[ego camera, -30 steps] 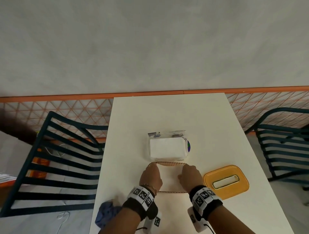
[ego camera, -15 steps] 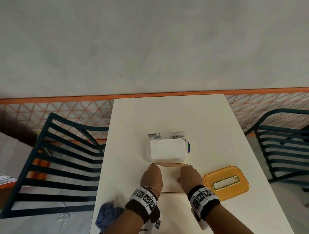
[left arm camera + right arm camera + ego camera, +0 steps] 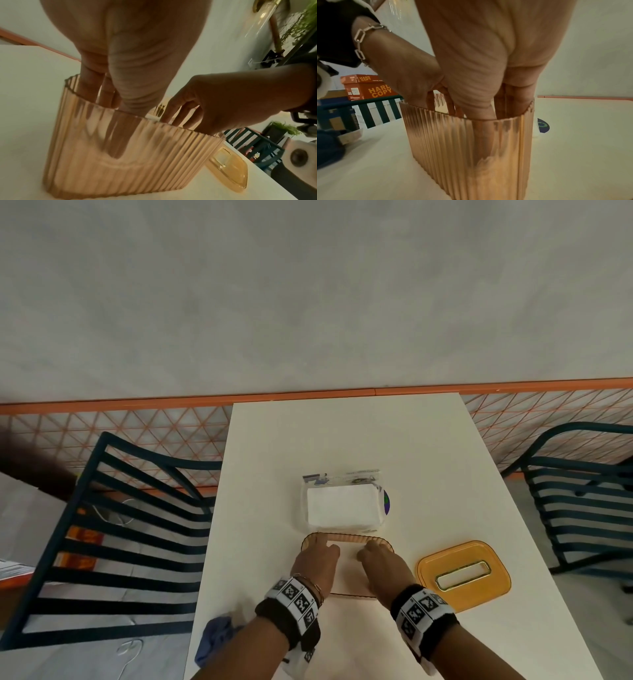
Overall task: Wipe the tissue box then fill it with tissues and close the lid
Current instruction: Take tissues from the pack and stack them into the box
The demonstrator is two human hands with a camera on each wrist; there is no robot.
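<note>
The tissue box [image 3: 346,538] is a ribbed, see-through amber tub standing open near the table's front. My left hand [image 3: 318,556] and right hand [image 3: 376,558] both reach down into it, side by side. In the left wrist view the left hand [image 3: 128,67] has straight fingers inside the box [image 3: 120,169], with the right hand [image 3: 223,101] beside it. The right wrist view shows the right hand [image 3: 479,60] in the box [image 3: 471,148]. What lies under the fingers is unclear. A wrapped pack of white tissues [image 3: 340,505] sits just behind. The yellow lid [image 3: 462,575] lies to the right.
A blue cloth [image 3: 215,642] hangs at the front left edge of the white table [image 3: 342,433]. Dark slatted chairs stand at the left [image 3: 130,542] and right [image 3: 582,491]. Orange paper cartons [image 3: 368,88] are stacked beyond the left chair.
Both hands stay inside the box, with barely any shift. The tissue pack, lid and cloth have not moved.
</note>
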